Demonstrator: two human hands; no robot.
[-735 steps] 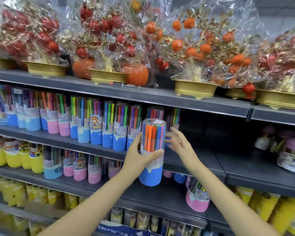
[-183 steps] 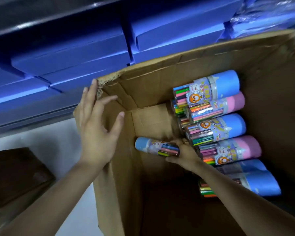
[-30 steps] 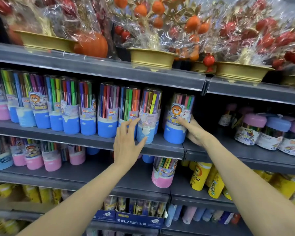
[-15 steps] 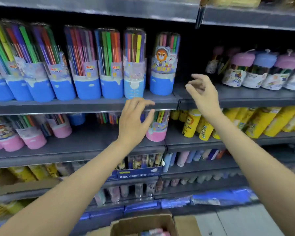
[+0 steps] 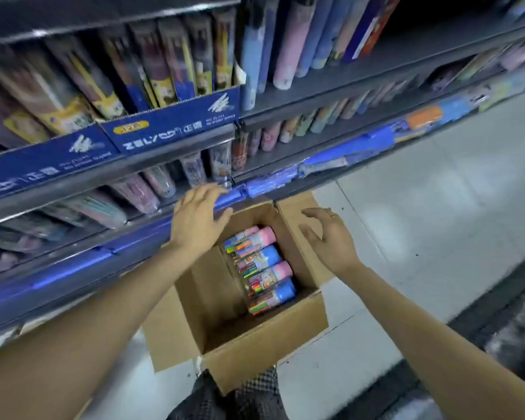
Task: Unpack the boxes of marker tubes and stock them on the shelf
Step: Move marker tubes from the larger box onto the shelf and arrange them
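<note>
An open cardboard box (image 5: 255, 350) stands on the floor below me, against the bottom of the shelving. Several marker tubes (image 5: 262, 268) with pink and blue caps lie stacked on their sides along its right inner wall; the left half of the box is bare. My left hand (image 5: 196, 219) hovers over the box's far left corner, fingers spread and holding nothing. My right hand (image 5: 329, 237) is over the right flap (image 5: 297, 207), fingers loosely spread, also holding nothing.
Grey shelves (image 5: 170, 150) fill the upper left, holding blue display cartons (image 5: 170, 125) of pens and rows of pencil cases. Blue wrapped packs (image 5: 331, 156) line the lowest shelf. Pale tiled floor (image 5: 437, 213) lies to the right, with a dark mat at far right.
My view has dropped from the marker shelf to the box on the floor. Both hands have come down from the shelf and now hang over the open box, holding nothing.
</note>
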